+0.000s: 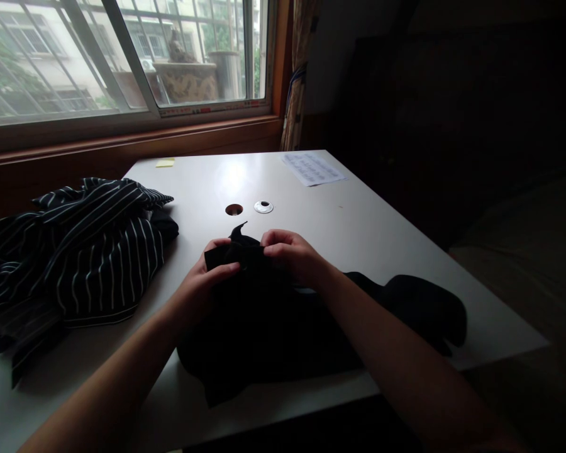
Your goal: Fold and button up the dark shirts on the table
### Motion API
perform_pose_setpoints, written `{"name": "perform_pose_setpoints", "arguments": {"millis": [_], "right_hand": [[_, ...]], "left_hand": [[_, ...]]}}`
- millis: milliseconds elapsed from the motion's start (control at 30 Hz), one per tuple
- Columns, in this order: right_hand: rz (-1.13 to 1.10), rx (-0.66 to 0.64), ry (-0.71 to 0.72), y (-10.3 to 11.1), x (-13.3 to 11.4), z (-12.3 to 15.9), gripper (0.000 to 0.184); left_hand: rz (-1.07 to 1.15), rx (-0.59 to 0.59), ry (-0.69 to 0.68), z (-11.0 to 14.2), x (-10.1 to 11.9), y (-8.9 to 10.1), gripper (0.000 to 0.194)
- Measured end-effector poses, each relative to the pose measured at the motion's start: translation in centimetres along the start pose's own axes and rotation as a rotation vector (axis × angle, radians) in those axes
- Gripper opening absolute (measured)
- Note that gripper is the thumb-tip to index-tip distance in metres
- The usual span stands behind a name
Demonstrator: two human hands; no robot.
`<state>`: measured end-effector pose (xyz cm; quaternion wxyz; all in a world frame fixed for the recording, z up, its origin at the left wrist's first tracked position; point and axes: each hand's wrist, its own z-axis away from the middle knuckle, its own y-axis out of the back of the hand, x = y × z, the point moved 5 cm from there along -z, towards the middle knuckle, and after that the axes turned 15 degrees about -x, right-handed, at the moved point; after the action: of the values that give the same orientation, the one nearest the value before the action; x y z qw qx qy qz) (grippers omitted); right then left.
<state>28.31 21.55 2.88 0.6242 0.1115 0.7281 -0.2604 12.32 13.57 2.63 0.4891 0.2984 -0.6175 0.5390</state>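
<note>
A black garment (273, 333) lies bunched on the white table (302, 220), and one part of it stretches out to the right beneath my right forearm. Its upper edge is raised between my two hands. My left hand (212, 267) pinches that edge on the left, thumb in front and fingers behind. On the right, my right hand (292, 251) grips the same edge between thumb and fingers. A small pointed flap of the dark cloth sticks up between them. The garment is too dark to tell its exact kind.
A heap of black-and-white striped clothing (99, 251) lies at the left. Beyond my hands are a round hole (234, 209) in the tabletop and a white grommet cover (263, 207). A printed sheet (314, 168) and a yellow note (165, 162) lie near the window (193, 56).
</note>
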Motion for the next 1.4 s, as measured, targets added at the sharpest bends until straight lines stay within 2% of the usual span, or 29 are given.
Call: {"name": "perform_pose_setpoints", "arguments": {"millis": [100, 267, 367, 467, 700, 900, 1100, 1300, 1400], "right_hand": [[0.092, -0.018, 0.058, 0.0, -0.6, 0.2, 0.016], [0.591, -0.011, 0.194, -1.0, -2.2, 0.6, 0.012], [0.819, 0.012, 0.29, -2.1, -2.4, 0.9, 0.014], [0.91, 0.04, 0.354, -2.9, -2.3, 1.0, 0.014], [1.087, 0.143, 0.488, -3.3, -2.3, 1.4, 0.013], [1.065, 0.233, 0.453, -2.9, -2.4, 1.4, 0.007], [0.934, 0.295, 0.375, -2.5, -2.7, 1.2, 0.008], [0.867, 0.24, 0.3, -2.2, -2.4, 0.6, 0.008], [0.789, 0.188, 0.286, -2.2, -2.4, 0.4, 0.009]], "left_hand": [[-0.093, 0.038, -0.009, -0.1, 0.2, 0.2, 0.042], [-0.439, 0.071, -0.151, -0.1, 1.1, 0.3, 0.023], [-0.551, 0.106, -0.197, -0.1, 1.1, 0.6, 0.019], [-0.583, 0.104, -0.215, -0.1, 0.8, 0.9, 0.019], [-0.711, 0.006, -0.265, -0.3, 0.8, 0.3, 0.016], [-0.795, 0.097, -0.242, 0.0, 1.6, -0.2, 0.015], [-0.747, 0.051, -0.106, -0.2, 1.6, 0.1, 0.021], [-0.429, -0.075, 0.045, -0.5, 0.8, 0.3, 0.024], [-0.199, -0.061, 0.137, -0.3, 0.0, 0.6, 0.023]]}}
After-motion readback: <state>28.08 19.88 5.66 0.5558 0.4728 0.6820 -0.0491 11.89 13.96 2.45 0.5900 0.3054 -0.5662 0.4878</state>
